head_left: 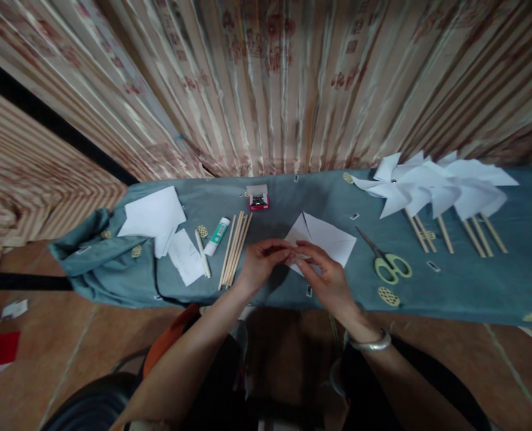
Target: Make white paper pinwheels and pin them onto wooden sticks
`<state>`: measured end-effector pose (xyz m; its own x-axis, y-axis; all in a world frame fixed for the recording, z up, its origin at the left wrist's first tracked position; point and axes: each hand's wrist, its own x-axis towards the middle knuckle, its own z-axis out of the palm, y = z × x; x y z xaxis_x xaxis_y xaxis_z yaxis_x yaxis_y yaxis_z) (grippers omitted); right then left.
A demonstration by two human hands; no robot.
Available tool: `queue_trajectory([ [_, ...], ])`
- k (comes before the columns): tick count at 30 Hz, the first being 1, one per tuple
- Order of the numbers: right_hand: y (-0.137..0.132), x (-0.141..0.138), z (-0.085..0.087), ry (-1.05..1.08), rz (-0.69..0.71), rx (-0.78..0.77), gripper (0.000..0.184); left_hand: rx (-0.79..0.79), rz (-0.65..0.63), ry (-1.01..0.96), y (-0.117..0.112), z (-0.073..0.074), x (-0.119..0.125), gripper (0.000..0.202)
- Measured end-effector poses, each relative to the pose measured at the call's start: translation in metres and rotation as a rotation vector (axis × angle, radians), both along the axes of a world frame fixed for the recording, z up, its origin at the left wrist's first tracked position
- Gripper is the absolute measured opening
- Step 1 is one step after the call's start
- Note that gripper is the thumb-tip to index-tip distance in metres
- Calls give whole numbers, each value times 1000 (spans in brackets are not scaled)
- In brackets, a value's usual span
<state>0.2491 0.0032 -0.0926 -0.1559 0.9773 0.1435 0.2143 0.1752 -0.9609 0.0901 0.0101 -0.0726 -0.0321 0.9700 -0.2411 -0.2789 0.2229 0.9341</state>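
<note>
A square white sheet of paper [333, 236] with slits running in from its corners lies in front of me. Over its near left part, my left hand [266, 257] and my right hand [324, 269] meet at the fingertips. Both hands are closed in a pinch, and whatever is between the fingers is too small to make out. Left of my left hand lie several thin wooden sticks [235, 251]. Beyond the hands stands an open small red box [259, 200] with dark shiny bits inside. Scissors with green handles [389, 263] rest to the right of the sheet.
Several white paper pinwheels [445, 182] on sticks lie overlapping at the right. At the left are a glue stick [218, 236], a white pen-like stick [203, 254], a paper slip [186, 257] and white sheets [153, 212]. A curtain [274, 90] hangs behind the cloth-covered table [472, 287].
</note>
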Motion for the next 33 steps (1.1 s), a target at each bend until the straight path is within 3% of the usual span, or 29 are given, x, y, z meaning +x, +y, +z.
queue_trajectory([
  [3,5,-3,-2,-48,-9,51,21,151,57,305,16,2,-19,14],
  [7,10,1,-5,-130,14,98,21,394,65,949,38,-2,-51,16],
  [10,11,5,-7,-187,27,123,20,435,2,1265,50,-8,-66,21],
  [13,11,9,-8,-217,25,137,19,431,-49,1462,57,-13,-71,19],
  [20,11,12,-9,-267,29,183,19,435,-158,1547,58,-16,-69,20],
  [26,13,18,-6,-296,14,187,20,427,-65,1487,46,1,-84,27],
  [29,19,28,-4,-299,-33,190,20,322,58,1570,34,9,-104,39],
  [33,28,45,-1,-269,-99,217,21,120,8,1653,15,15,-128,53],
])
